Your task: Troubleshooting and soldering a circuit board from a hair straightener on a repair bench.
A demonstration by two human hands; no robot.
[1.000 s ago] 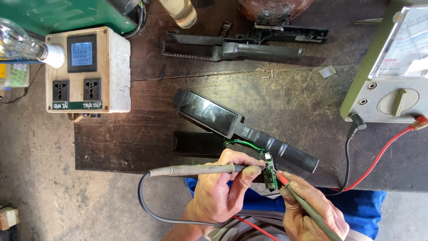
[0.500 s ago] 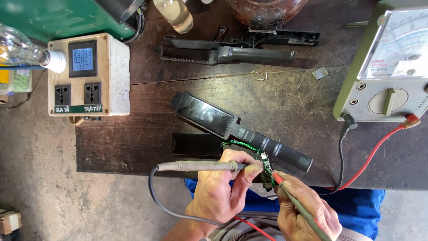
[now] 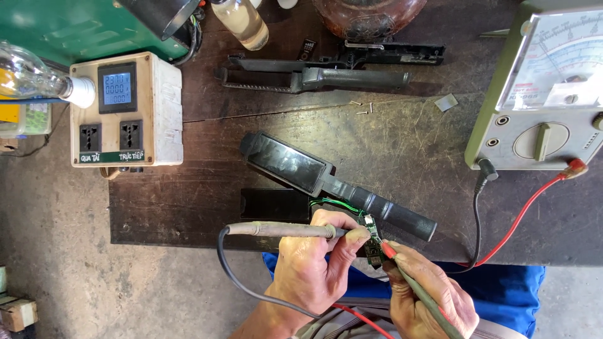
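Both hands press meter probes onto a small circuit board (image 3: 373,246), lower centre.
Left hand (image 3: 314,263) grips the black-leaded probe (image 3: 279,230) and steadies the board; right hand (image 3: 424,295) pinches the red-tipped probe (image 3: 414,282) pen-like for aim.

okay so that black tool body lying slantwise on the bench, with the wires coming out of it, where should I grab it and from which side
Probably the narrow ribbed handle of the black tool body, at its lower right end. It is slim enough to wrap, while the upper left part is wide and flat. Come from above and from the far side, since the left hand, the right hand and the small circuit board crowd the near side.
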